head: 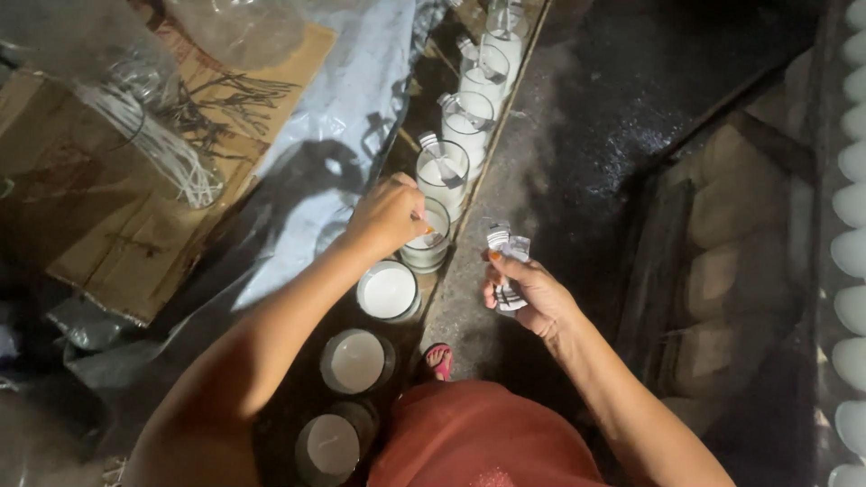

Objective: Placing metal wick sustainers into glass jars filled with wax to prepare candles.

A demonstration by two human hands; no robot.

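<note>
A row of glass jars filled with white wax runs along a wooden board edge (505, 108) from bottom left to top right. My left hand (390, 215) hovers over one jar (428, 236), pinching what looks like a wick between its fingertips. The jars farther up (442, 169) each carry a flat metal clip across the rim. The nearer jars (388, 290) have none. My right hand (528, 290) is held to the right of the row, gripping a small bundle of metal clips (505, 245).
A clear bag of white wicks (158, 140) lies on flattened cardboard (117, 243) at the left, beside blue plastic sheeting (347, 90). Dark floor lies right of the row. White rounded shapes (852, 252) line the right edge. My foot in a pink sandal (439, 360) shows below.
</note>
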